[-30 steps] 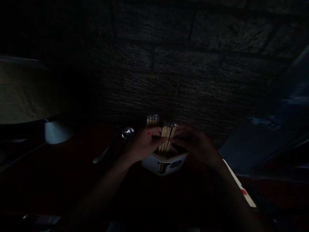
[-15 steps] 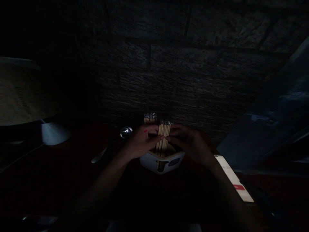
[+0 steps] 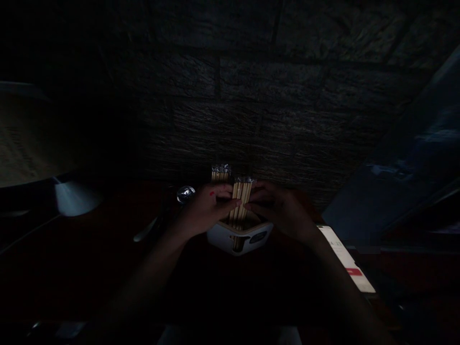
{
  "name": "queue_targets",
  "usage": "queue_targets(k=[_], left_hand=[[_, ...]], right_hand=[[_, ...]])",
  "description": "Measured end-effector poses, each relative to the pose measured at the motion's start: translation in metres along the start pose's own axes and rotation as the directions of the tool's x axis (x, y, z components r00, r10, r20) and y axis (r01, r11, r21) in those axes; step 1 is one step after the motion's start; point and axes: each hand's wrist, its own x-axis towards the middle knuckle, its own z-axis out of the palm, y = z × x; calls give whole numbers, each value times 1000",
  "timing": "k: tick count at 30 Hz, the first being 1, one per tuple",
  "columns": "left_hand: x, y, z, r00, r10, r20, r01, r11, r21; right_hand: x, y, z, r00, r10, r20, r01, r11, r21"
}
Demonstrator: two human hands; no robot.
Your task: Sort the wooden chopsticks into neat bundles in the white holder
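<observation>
The scene is very dark. My left hand (image 3: 206, 211) and my right hand (image 3: 276, 208) both pinch a bundle of thin wooden sticks (image 3: 240, 201) with a foil-wrapped top. The bundle stands upright in a white square holder (image 3: 235, 238) on a dark red table. A second foil-topped bundle (image 3: 220, 173) stands just behind my left hand. Both hands' fingers are pressed together on the front bundle.
A shiny round spoon end (image 3: 186, 193) and a long pale handle (image 3: 143, 231) lie left of the holder. A white cone-shaped object (image 3: 74, 200) sits at far left. A lit phone (image 3: 347, 261) lies at right. A dark brick wall (image 3: 251, 96) rises behind.
The view has shifted slightly; hands, holder and phone sit a little higher and further left in the frame. The fanned bundle has been squeezed straighter between my fingers.
</observation>
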Motion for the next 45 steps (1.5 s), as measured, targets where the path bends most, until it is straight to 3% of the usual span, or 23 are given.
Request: queue_targets(k=[9,15,26,31,38,45], left_hand=[[-3,-3,-4,999,-25,-30,23,997,-75],[-1,-2,-2,1000,-3,-31,2,999,-34],[-1,3,-1,999,26,-20,-26,1000,3],[-5,3,-3,1000,0,-8,-1,998,-68],[-9,4,-8,996,-52,-68,46,994,-94],[-10,-3,-6,995,-3,-101,-8,995,-102]], right_hand=[[0,-1,0,1000,-10,2,10,1000,-28],[1,-4,1,1000,-29,-1,29,1000,-11],[4,-8,4,997,12,78,-19,996,90],[4,-6,3,997,26,72,-35,992,122],[3,-8,4,996,81,49,-88,982,164],[9,-10,2,996,77,51,-85,976,199]])
